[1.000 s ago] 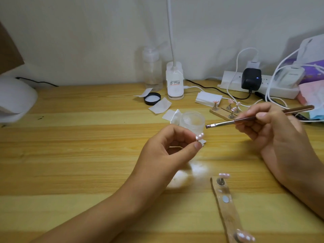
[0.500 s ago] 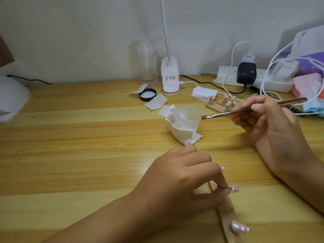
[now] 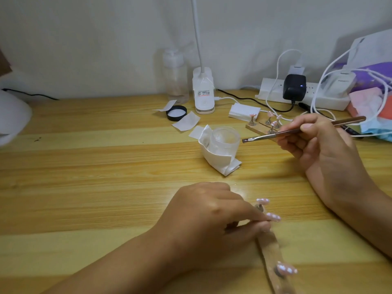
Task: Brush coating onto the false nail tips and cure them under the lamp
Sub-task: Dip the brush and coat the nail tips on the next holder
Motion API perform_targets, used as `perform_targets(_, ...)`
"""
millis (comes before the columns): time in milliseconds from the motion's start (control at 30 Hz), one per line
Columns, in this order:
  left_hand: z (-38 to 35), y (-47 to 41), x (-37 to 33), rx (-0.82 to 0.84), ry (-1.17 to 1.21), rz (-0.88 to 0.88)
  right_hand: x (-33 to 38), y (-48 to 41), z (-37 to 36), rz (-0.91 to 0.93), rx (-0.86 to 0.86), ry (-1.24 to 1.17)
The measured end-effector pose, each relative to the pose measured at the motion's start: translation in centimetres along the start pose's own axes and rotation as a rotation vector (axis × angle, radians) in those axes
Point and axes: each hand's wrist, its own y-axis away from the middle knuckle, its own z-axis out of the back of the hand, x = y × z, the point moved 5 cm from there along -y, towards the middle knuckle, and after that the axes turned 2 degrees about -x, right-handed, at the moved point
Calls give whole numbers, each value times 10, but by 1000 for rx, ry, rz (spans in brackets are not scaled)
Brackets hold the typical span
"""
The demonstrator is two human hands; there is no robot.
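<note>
My left hand point(image 3: 212, 217) reaches over a wooden strip holder point(image 3: 273, 259) near the front of the table and pinches the stand of a pink false nail tip point(image 3: 274, 217) at the strip. Another tip point(image 3: 263, 201) sits at the strip's far end and a third point(image 3: 286, 268) nearer me. My right hand point(image 3: 318, 149) holds a thin brush point(image 3: 297, 130) in the air, bristles pointing left toward an open clear jar point(image 3: 224, 141) wrapped in white tissue. A second wooden holder point(image 3: 262, 129) with several tips on stands lies behind the brush. The white curing lamp point(image 3: 10, 119) shows at the left edge.
At the back stand a clear pump bottle point(image 3: 176, 77), a white clip desk lamp point(image 3: 203, 92), a black jar lid point(image 3: 176, 113), paper squares point(image 3: 186, 123), a stack of white pads point(image 3: 244, 111), and a power strip point(image 3: 301, 96) with chargers and white cables. Coloured packets point(image 3: 373, 107) pile at the right.
My left hand carried a nail tip from in front of the jar down to the near strip holder and now has it at the strip. The brush hand stayed nearly still.
</note>
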Motion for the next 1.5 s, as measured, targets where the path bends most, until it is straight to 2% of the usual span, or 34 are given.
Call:
perform_targets(200, 9, 2, -3, 31, -141, -145, 0, 0, 0, 5, 18, 15)
perform_targets(333, 4, 7, -18, 110, -95, -260, 0, 0, 2, 2, 7, 26)
perform_targets(600, -9, 6, -17, 227, 30, -247, 3, 2, 4, 93, -18, 137)
perform_targets(767, -10, 7, -10, 327, 199, -142, 6, 3, 3, 137, -16, 157)
perform_targets(833, -6, 6, -9, 320, 251, -113, 6, 4, 3, 138, -15, 160)
perform_targets(900, -1, 5, -8, 272, 375, -34, 6, 4, 3, 137, -18, 161)
perform_targets(1000, 4, 2, 3, 148, 770, 293, 5, 3, 3, 132, -24, 158)
perform_targets(1133, 8, -2, 32, -162, 1093, 620, 5, 4, 2, 111, -16, 148)
perform_targets(1333, 8, 2, 60, -420, 1102, 888, 7, 5, -1, 105, 9, 128)
perform_targets(1433, 5, 5, 65, -442, 1110, 962, 7, 6, -2, 119, 17, 147)
perform_targets(1500, 3, 3, 65, -399, 1157, 959, 8, 7, -3, 131, 19, 163)
